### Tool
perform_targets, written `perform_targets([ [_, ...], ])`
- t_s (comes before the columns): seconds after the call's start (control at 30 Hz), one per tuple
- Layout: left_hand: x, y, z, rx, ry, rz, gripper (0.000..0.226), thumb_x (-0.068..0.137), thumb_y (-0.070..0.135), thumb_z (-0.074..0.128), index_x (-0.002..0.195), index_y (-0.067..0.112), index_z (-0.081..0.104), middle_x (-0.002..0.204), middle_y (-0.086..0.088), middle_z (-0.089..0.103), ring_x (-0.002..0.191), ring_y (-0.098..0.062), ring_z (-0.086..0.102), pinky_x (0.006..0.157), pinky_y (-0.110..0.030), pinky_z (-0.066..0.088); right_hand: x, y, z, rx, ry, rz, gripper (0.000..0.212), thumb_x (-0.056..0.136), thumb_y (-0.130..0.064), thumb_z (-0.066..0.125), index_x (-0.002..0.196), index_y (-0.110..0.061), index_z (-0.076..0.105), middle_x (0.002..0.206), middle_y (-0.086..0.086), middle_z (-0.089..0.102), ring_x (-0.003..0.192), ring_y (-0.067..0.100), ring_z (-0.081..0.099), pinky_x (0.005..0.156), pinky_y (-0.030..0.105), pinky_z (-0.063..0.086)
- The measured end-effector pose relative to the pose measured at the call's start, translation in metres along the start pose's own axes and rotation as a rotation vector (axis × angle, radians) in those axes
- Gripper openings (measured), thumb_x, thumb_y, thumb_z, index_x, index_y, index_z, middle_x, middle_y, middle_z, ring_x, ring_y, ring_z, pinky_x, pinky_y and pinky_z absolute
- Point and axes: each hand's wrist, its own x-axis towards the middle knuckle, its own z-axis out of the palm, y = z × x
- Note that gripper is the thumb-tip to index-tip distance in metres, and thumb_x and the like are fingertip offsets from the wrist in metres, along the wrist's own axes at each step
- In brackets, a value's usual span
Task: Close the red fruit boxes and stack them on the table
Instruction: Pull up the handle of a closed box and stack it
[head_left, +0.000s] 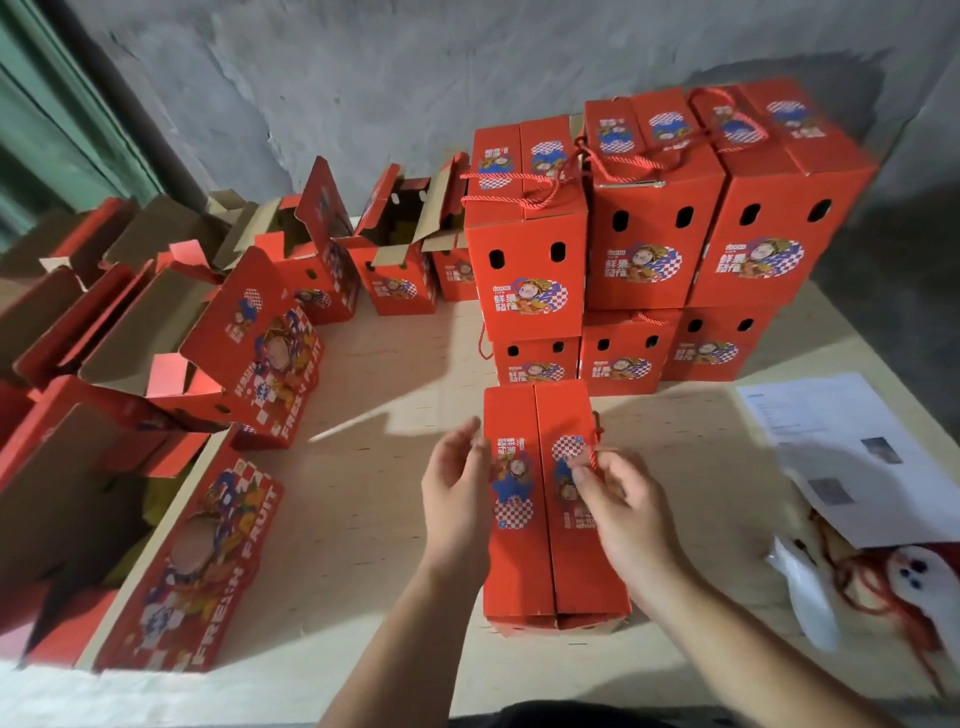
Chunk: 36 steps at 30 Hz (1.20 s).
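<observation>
A red fruit box (540, 566) stands in front of me on the wooden table (363, 519) with both top flaps down. My left hand (457, 499) hovers at its left edge, fingers apart, holding nothing. My right hand (613, 499) pinches the red rope handle (592, 457) that comes out of the box's right side. Behind it, closed red boxes (649, 228) are stacked two high against the wall, rope handles on top.
Open red boxes (249, 364) with raised flaps line the left and back left, and one large open box (171, 561) stands at the near left. Printed paper sheets (852, 452) and a bag with red ropes (883, 587) lie at the right edge.
</observation>
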Motion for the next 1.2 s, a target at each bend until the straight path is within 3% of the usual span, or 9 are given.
perform_targets([
  [0.1, -0.013, 0.040, 0.022, 0.125, -0.318, 0.221, 0.014, 0.101, 0.020, 0.062, 0.109, 0.027, 0.072, 0.084, 0.004, 0.068, 0.068, -0.013, 0.059, 0.065, -0.027, 0.052, -0.002, -0.031, 0.020, 0.163, -0.315, 0.024, 0.014, 0.093, -0.027, 0.067, 0.100, -0.015, 0.071, 0.090, -0.003, 0.073, 0.085, 0.004, 0.065, 0.075, 0.018, 0.051],
  [0.2, -0.013, 0.080, 0.022, 0.446, -0.672, 0.288, 0.014, 0.102, 0.032, 0.063, 0.109, 0.026, 0.074, 0.090, 0.001, 0.076, 0.067, -0.010, 0.066, 0.061, -0.024, 0.055, 0.003, -0.056, 0.033, 0.033, -0.584, 0.114, 0.011, 0.099, -0.027, 0.057, 0.097, -0.018, 0.063, 0.091, 0.014, 0.065, 0.083, 0.001, 0.064, 0.085, 0.034, 0.054],
  [0.27, -0.001, 0.096, 0.009, 0.528, -0.581, 0.267, 0.017, 0.105, 0.029, 0.062, 0.115, 0.021, 0.072, 0.092, -0.005, 0.079, 0.071, -0.013, 0.073, 0.067, -0.027, 0.059, 0.019, -0.075, 0.026, 0.078, -0.603, 0.153, 0.022, 0.100, -0.022, 0.055, 0.090, -0.008, 0.069, 0.071, 0.010, 0.060, 0.073, 0.017, 0.063, 0.088, 0.046, 0.053],
  [0.43, 0.018, 0.075, -0.028, 0.470, 0.003, 0.241, 0.017, 0.105, 0.023, 0.058, 0.119, 0.027, 0.067, 0.118, 0.010, 0.070, 0.106, -0.009, 0.067, 0.084, -0.024, 0.051, 0.061, -0.127, -0.007, 0.476, -0.392, 0.257, 0.026, 0.091, -0.040, 0.065, 0.074, -0.019, 0.062, 0.065, 0.000, 0.045, 0.063, 0.020, 0.057, 0.075, 0.034, 0.047],
  [0.53, 0.015, 0.031, -0.037, 0.427, -0.072, -0.001, 0.014, 0.104, 0.021, 0.061, 0.113, 0.026, 0.070, 0.113, 0.006, 0.073, 0.098, -0.006, 0.067, 0.081, -0.023, 0.049, 0.051, -0.119, -0.002, 0.561, -0.413, 0.306, 0.027, 0.095, -0.034, 0.061, 0.073, -0.018, 0.058, 0.063, 0.001, 0.041, 0.062, 0.022, 0.054, 0.078, 0.037, 0.040],
  [0.63, 0.005, -0.006, -0.041, 0.388, -0.143, -0.246, 0.013, 0.103, 0.022, 0.061, 0.112, 0.024, 0.070, 0.101, 0.005, 0.073, 0.086, -0.011, 0.068, 0.075, -0.026, 0.049, 0.041, -0.118, 0.008, 0.220, -0.471, 0.321, 0.029, 0.093, -0.038, 0.060, 0.071, -0.020, 0.053, 0.059, -0.002, 0.042, 0.068, 0.024, 0.057, 0.072, 0.029, 0.043],
  [0.87, 0.007, -0.035, -0.049, 0.377, -0.039, -0.328, 0.014, 0.103, 0.028, 0.058, 0.113, 0.028, 0.068, 0.109, 0.004, 0.072, 0.092, -0.014, 0.068, 0.076, -0.027, 0.049, 0.063, -0.176, -0.019, 0.362, -0.559, -0.132, 0.031, 0.091, -0.042, 0.059, 0.074, -0.020, 0.072, 0.064, 0.004, 0.058, 0.069, 0.025, 0.064, 0.076, 0.036, 0.054],
  [1.03, 0.004, -0.046, -0.042, 0.313, -0.102, -0.385, 0.018, 0.104, 0.037, 0.056, 0.114, 0.028, 0.068, 0.116, 0.004, 0.073, 0.100, -0.020, 0.070, 0.087, -0.035, 0.051, 0.061, -0.148, -0.023, 0.048, -0.562, -0.039, 0.041, 0.089, -0.041, 0.059, 0.080, -0.004, 0.073, 0.075, 0.015, 0.073, 0.078, 0.029, 0.069, 0.074, 0.027, 0.055],
  [1.2, -0.004, -0.058, -0.029, 0.215, -0.121, -0.487, 0.026, 0.106, 0.045, 0.052, 0.119, 0.027, 0.064, 0.112, 0.008, 0.075, 0.096, -0.016, 0.073, 0.094, -0.040, 0.050, 0.067, -0.080, -0.041, -0.428, -0.448, -0.033, 0.018, 0.100, -0.049, 0.059, 0.095, -0.038, 0.072, 0.095, -0.019, 0.075, 0.093, -0.001, 0.069, 0.089, 0.035, 0.051],
])
